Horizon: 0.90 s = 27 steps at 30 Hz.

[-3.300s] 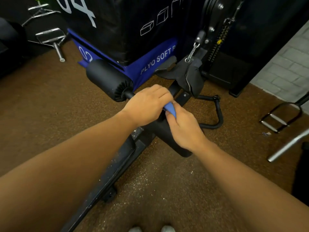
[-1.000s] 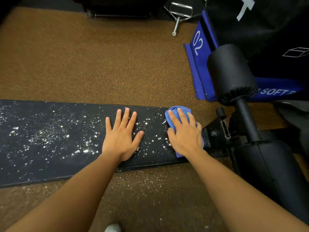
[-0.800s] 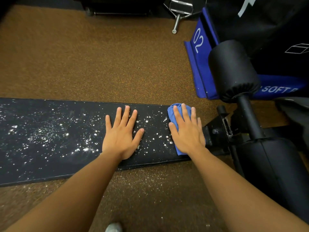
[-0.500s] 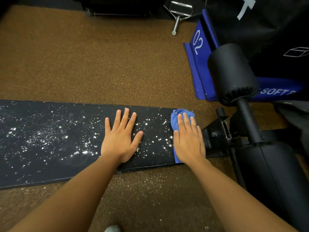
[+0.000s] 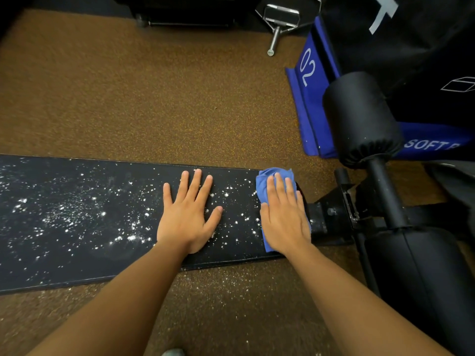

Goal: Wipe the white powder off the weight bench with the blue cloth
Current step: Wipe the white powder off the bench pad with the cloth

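Nearest the camera: both forearms reach forward and down over brown speckled floor [image 5: 128,98], which carries spilled white grains just below the pad's near edge. Left hand [image 5: 189,217] lies flat on the weight bench [image 5: 64,260], fingers spread apart, holding nothing; it looks like a brace. Right hand [image 5: 284,219] lies flat with fingers extended and close together, palm pressing the blue cloth [image 5: 266,176] onto the pad's right end; cloth shows past the fingertips and along the hand's left edge, the rest hidden beneath. Not a clamp, a press. White powder [image 5: 64,217] is scattered over the pad: sparse between the two hands, denser to the left of the left hand. Bench pad's long axis runs left-right across the view; cloth's long axis runs roughly near-far, across the pad's width. So all unwiped powder lies to the left of the cloth hand, along the pad's length. Judgement: wiping barely begun; the next stroke sweeps leftward, and the left hand sits in that path. Farther right: black foam roller [image 5: 359,116], behind it a blue plyo box [image 5: 312,98].
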Available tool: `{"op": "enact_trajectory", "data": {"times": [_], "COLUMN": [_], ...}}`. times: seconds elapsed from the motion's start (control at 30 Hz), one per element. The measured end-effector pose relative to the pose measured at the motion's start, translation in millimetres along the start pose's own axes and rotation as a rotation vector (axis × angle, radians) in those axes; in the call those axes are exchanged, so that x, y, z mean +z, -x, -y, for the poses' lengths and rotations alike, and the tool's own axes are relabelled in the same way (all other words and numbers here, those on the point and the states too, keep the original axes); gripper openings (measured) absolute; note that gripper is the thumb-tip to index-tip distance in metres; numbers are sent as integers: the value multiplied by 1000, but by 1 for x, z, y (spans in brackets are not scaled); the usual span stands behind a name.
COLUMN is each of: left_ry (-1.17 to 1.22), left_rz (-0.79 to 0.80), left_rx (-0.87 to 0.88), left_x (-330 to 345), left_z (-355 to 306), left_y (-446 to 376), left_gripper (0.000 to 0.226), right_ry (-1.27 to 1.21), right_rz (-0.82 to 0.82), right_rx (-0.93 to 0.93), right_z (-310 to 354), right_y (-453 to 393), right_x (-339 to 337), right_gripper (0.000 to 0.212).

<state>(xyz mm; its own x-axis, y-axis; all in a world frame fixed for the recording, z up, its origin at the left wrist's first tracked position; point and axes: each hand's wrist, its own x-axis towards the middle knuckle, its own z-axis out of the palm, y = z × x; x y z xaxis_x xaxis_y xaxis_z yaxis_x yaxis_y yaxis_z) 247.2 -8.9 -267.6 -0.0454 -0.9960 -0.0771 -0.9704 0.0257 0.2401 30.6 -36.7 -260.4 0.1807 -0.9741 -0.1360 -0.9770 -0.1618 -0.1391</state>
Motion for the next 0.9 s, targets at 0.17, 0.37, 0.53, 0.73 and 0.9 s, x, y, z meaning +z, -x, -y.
{"op": "enact_trajectory", "data": {"times": [0.17, 0.37, 0.53, 0.73, 0.9], "left_ry": [2, -9, -29, -28, -33], "left_rz": [-2, -10, 8, 1, 2], "left_rx": [5, -7, -11, -6, -10], "left_x": [0, 1, 1, 1, 1], "left_z": [1, -1, -1, -1, 0], "left_y": [2, 2, 1, 1, 3], "left_gripper": [72, 72, 71, 71, 71], "right_ry": [-54, -88, -41, 44, -2], "right_rz": [-5, -43, -18, 12, 33], "right_rx": [-24, 178, 147, -28, -5], "right_z": [-15, -4, 15, 2, -11], "right_y": [29, -21, -28, 11, 18], "right_x": [-2, -6, -3, -1, -4], "right_gripper": [66, 59, 61, 68, 65]}}
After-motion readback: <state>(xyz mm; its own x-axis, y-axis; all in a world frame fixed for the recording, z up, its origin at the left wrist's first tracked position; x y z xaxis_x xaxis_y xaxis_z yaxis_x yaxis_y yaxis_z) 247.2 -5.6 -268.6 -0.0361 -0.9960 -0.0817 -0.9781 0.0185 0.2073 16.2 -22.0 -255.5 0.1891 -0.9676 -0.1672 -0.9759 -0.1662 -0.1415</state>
